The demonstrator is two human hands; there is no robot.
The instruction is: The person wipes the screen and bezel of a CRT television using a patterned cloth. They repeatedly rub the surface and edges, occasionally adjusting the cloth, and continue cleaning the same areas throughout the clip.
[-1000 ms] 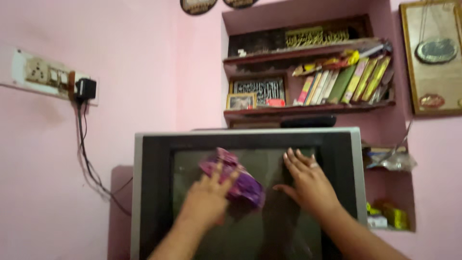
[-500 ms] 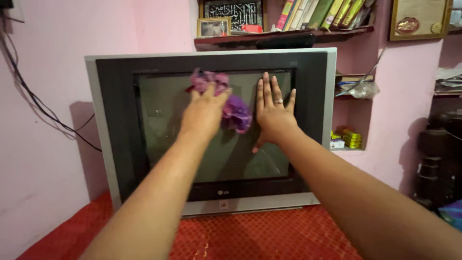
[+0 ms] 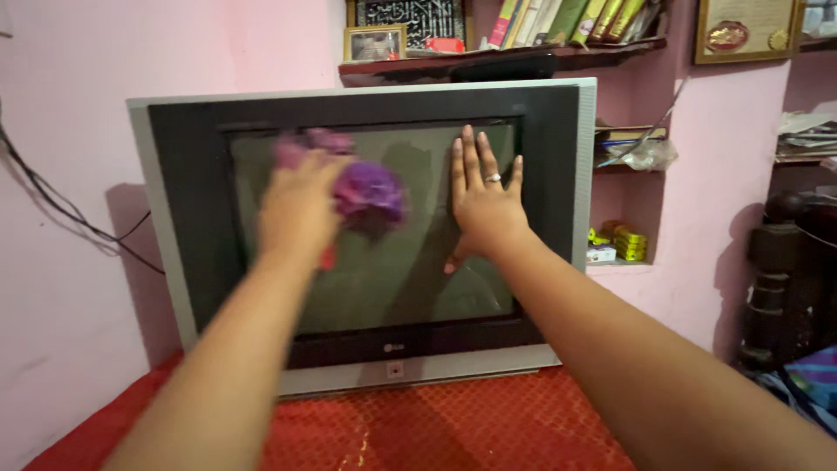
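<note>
Bunched under the left hand (image 3: 296, 205), a purple cloth (image 3: 366, 190) is pressed against the glass of the television (image 3: 558, 131); the hand is motion-blurred, so whether its fingers curl round the cloth or only press it flat cannot be told. Right hand (image 3: 481, 205) lies spread and flat on the screen, palm down, fingers pointing to 12 o'clock, a ring on one finger, holding nothing.

Head view: the cloth sits in the upper middle of the screen, at about 11 o'clock from the screen's centre, with the right hand just beside it at 3 o'clock. Judged step: wiping the glass, with the right hand steadying the set. The lower half of the screen looks unreached; covering it would call for moving the cloth toward 6 o'clock and lifting the bracing palm off the area it covers.

Surroundings: the set stands on a red patterned cover (image 3: 453, 427). Cables (image 3: 61, 214) hang on the pink wall at 9 o'clock. A shelf of books (image 3: 575, 17) sits at 12 o'clock, small yellow packets (image 3: 623, 244) in a niche at 3 o'clock, dark carved furniture (image 3: 789, 279) further right. Only the right palm obstructs the wipe.
</note>
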